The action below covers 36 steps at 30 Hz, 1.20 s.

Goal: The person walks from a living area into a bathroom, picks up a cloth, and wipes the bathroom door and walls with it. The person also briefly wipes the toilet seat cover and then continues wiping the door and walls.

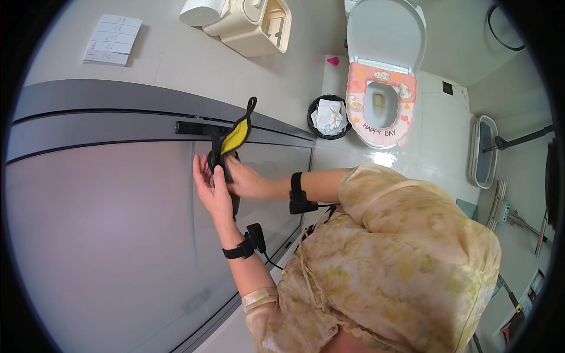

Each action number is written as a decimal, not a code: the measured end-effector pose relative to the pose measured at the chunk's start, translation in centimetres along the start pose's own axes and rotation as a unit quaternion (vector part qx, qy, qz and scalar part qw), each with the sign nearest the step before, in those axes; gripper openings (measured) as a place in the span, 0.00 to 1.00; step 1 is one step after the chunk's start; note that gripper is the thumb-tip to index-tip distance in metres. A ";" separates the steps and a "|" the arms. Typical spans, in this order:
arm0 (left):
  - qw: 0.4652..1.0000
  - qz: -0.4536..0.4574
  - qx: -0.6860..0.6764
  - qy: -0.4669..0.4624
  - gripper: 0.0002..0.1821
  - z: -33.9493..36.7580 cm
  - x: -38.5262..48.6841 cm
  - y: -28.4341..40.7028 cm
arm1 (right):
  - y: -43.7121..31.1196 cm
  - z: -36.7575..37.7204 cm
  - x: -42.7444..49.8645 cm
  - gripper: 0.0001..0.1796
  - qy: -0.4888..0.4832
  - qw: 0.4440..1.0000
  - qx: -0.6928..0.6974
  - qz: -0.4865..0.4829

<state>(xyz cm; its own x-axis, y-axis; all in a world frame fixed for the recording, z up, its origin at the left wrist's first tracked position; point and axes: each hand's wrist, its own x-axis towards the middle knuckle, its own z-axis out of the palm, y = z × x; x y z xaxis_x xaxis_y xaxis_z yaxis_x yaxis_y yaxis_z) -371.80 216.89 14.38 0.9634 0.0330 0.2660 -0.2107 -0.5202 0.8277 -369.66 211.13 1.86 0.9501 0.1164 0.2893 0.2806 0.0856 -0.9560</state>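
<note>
A black-edged fabric piece with a yellow face and a narrow loop (236, 136) hangs at a black door handle (190, 128). Dark strap-like parts of it run down between my hands. My left hand (214, 194) is beside these parts, palm towards them, with its fingers extended and its thumb against the dark strap. From the other side my right hand (247, 178) reaches in against the dark material, which hides its fingertips. Whether the right fingers grip it cannot be seen. Each forearm wears a black band with a small device, like this wristband (298, 194).
The handle is on a grey-framed frosted door (110, 212). A toilet (386, 35) with a pink padded seat cover (382, 128) stands beyond, next to a black waste bin (311, 117) holding paper. A cream holder (240, 37) and a white switch panel (112, 39) are on the wall.
</note>
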 end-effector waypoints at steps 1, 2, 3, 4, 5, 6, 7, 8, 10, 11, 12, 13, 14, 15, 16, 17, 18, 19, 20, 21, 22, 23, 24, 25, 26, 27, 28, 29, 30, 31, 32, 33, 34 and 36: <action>1.000 0.006 0.003 0.002 0.34 -0.4 -0.5 -0.2 | 1.3 0.2 0.3 0.40 0.031 0.999 -0.005 -0.005; 1.000 0.001 0.017 -0.001 0.34 -0.9 -1.0 -0.4 | 2.7 0.2 0.5 0.41 0.074 0.996 -0.053 0.009; 1.000 0.004 0.029 -0.004 0.35 -1.3 -1.5 -0.6 | 4.1 0.1 0.7 0.43 0.089 0.988 -0.107 0.065; 0.999 0.002 0.035 -0.007 0.35 -1.6 -2.0 -0.8 | 5.3 -0.2 0.7 0.44 0.142 0.982 -0.075 0.098; 0.999 -0.001 0.041 -0.010 0.35 -1.9 -2.4 -1.0 | 6.1 -0.3 0.6 0.45 0.144 0.969 -0.059 0.191; 0.999 -0.007 0.051 -0.018 0.35 -2.2 -2.9 -1.2 | 6.4 -0.5 0.4 0.46 0.139 0.971 -0.028 0.191; 0.997 -0.017 0.065 -0.026 0.36 -2.4 -3.2 -1.5 | 6.2 -0.5 0.1 0.46 0.113 0.967 -0.006 0.227; 0.996 -0.024 0.080 -0.034 0.36 -2.5 -3.4 -1.7 | 5.5 -0.5 -0.3 0.46 0.102 0.949 0.006 0.297; 0.995 -0.016 0.088 -0.052 0.36 -2.7 -3.6 -2.1 | 3.0 0.0 -1.1 0.44 0.057 0.968 -0.013 0.244; 0.995 -0.020 0.072 -0.059 0.36 -2.8 -3.5 -2.2 | 1.4 0.5 -1.6 0.42 0.050 0.973 -0.034 0.221; 0.996 -0.018 0.054 -0.062 0.36 -2.8 -3.5 -2.3 | 0.0 0.6 -1.9 0.40 0.044 0.984 -0.026 0.173; 0.997 -0.017 0.038 -0.065 0.36 -2.8 -3.5 -2.4 | -1.3 0.9 -2.1 0.39 0.030 0.994 -0.017 0.099; 0.997 -0.026 0.028 -0.069 0.36 -3.0 -3.5 -2.4 | -2.3 0.7 -2.5 0.33 0.008 0.999 -0.017 0.033; 0.997 -0.018 0.028 -0.074 0.36 -3.0 -3.6 -2.5 | -3.1 0.6 -2.8 0.31 0.011 0.999 -0.010 0.034; 0.996 -0.017 0.030 -0.081 0.37 -3.1 -3.5 -2.6 | -3.6 0.5 -3.0 0.29 0.012 1.000 0.001 -0.008; 0.996 -0.010 0.024 -0.084 0.37 -3.2 -3.6 -2.6 | -4.0 0.3 -3.1 0.28 0.026 0.998 0.016 -0.050; 0.996 0.003 0.053 -0.072 0.35 -3.1 -3.6 -2.9 | -4.1 0.0 -3.4 0.24 0.034 0.998 0.017 -0.057; 0.993 0.000 0.101 -0.064 0.34 -3.3 -3.7 -3.1 | -4.0 -0.4 -3.5 0.23 -0.002 0.998 0.000 -0.071; 0.989 0.003 0.141 -0.052 0.32 -3.3 -3.6 -3.5 | -3.9 -0.7 -3.8 0.23 -0.021 0.998 -0.015 -0.064; 0.984 0.027 0.169 -0.046 0.31 -3.5 -3.6 -4.0 | -3.8 -1.1 -4.0 0.22 -0.060 0.997 -0.041 -0.024; 0.980 0.027 0.193 -0.037 0.24 -3.6 -3.5 -4.4 | -3.7 -1.6 -4.4 0.22 -0.047 0.996 -0.047 -0.051; 0.986 -0.030 0.157 -0.042 0.22 -3.7 -3.4 -4.9 | -3.7 -2.0 -4.7 0.23 -0.042 0.997 -0.048 -0.032; 0.989 -0.076 0.110 -0.056 0.20 -4.0 -3.4 -5.3 | -3.7 -2.7 -5.1 0.24 -0.073 0.995 -0.064 0.001; 0.985 -0.146 0.069 -0.056 0.19 -4.3 -3.3 -5.6 | -3.7 -3.3 -5.4 0.25 -0.097 0.993 -0.071 0.008; 0.967 -0.231 -0.093 -0.050 0.17 -4.5 -3.6 -5.7 | -3.8 -4.1 -5.9 0.30 -0.091 0.986 -0.140 0.009; 0.951 -0.256 -0.166 -0.045 0.18 -4.6 -3.9 -5.8 | -3.9 -4.9 -6.2 0.34 -0.078 0.983 -0.165 0.003; 0.924 -0.308 -0.225 -0.025 0.19 -4.7 -4.2 -5.8 | -4.1 -5.5 -6.7 0.37 -0.052 0.980 -0.192 -0.023; 0.889 -0.356 -0.287 -0.006 0.20 -4.6 -4.5 -5.7 | -4.3 -6.2 -7.1 0.40 -0.033 0.973 -0.229 -0.021; 0.878 -0.364 -0.310 -0.020 0.23 -4.4 -4.8 -5.5 | -4.6 -6.8 -7.4 0.43 -0.023 0.966 -0.249 -0.067; 0.878 -0.368 -0.305 -0.025 0.23 -4.2 -5.0 -5.3 | -4.9 -7.3 -7.8 0.46 -0.019 0.956 -0.279 -0.085; 0.878 -0.372 -0.299 -0.030 0.24 -4.0 -5.1 -5.1 | -5.3 -7.6 -8.1 0.49 -0.026 0.944 -0.315 -0.090; 0.878 -0.365 -0.307 -0.047 0.24 -3.7 -5.2 -4.9 | -5.6 -7.8 -8.5 0.51 -0.006 0.940 -0.316 -0.132; 0.887 -0.372 -0.270 -0.042 0.24 -3.5 -5.2 -4.8 | -5.9 -7.9 -8.8 0.53 0.003 0.933 -0.322 -0.161; 0.903 -0.363 -0.225 -0.057 0.24 -3.1 -5.2 -4.7 | -6.3 -7.6 -9.4 0.56 0.013 0.923 -0.323 -0.208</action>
<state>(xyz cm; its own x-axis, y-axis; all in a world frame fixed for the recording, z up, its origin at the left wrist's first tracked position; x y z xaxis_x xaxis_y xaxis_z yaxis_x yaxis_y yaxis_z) -376.32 221.78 10.60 0.8802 0.1250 -0.4578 0.4610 0.0032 0.8874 -379.33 201.99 4.83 0.7419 0.1813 0.6456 0.6371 -0.4908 -0.5943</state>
